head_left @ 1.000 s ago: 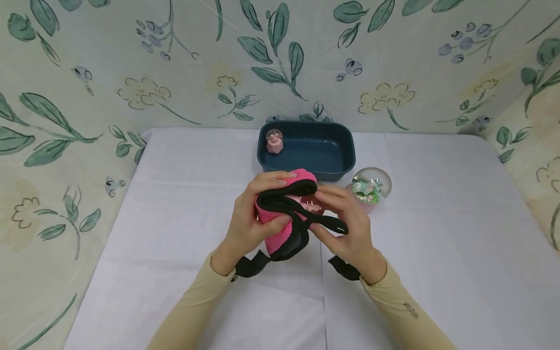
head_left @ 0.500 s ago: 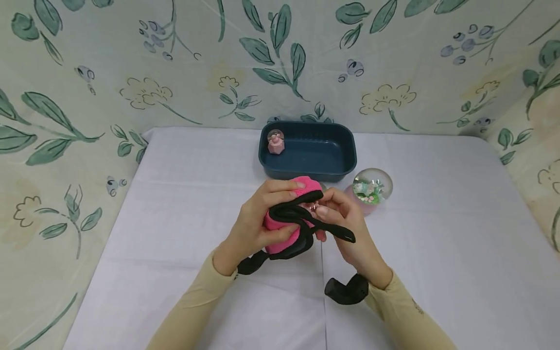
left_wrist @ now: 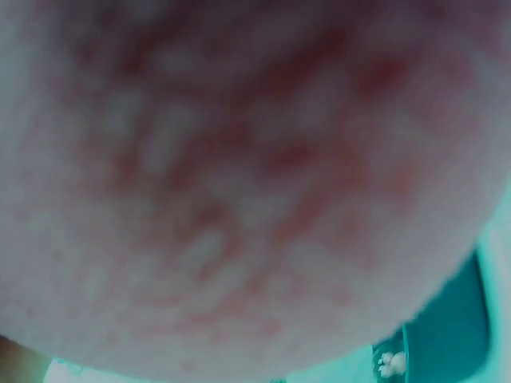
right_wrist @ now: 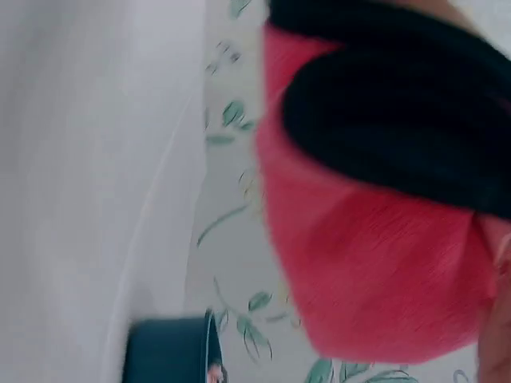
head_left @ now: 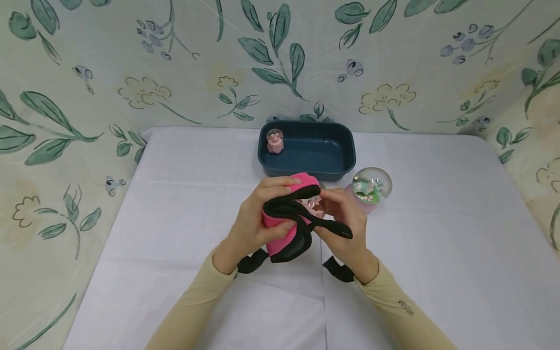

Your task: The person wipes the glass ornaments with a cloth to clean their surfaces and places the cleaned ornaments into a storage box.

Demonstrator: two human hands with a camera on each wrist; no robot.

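My left hand (head_left: 251, 214) grips a folded pink cloth with black edging (head_left: 282, 245), its thumb pressed over the front fold. Tucked against the folds is a small pink ornament with a clear, shiny part (head_left: 314, 205), mostly hidden by cloth and fingers. My right hand (head_left: 352, 211) holds this ornament from the right, fingers curled at its side. A black loop of the edging sticks out across the right palm. In the right wrist view the pink cloth (right_wrist: 375, 271) hangs large and close. A blurred pinkish surface (left_wrist: 239, 199) fills most of the left wrist view.
Behind the hands stands a dark blue tray (head_left: 306, 174), with a small pink snow globe (head_left: 275, 142) at its left end. A larger snow globe (head_left: 369, 187) on a pink base stands right of the tray. White cloth (head_left: 175, 218) covers the table; a floral curtain (head_left: 197, 63) hangs behind.
The right hand dips away from the cloth, then comes back up, its fingers shifting on the ornament. More of the ornament shows now. The left hand and cloth have shifted slightly right.
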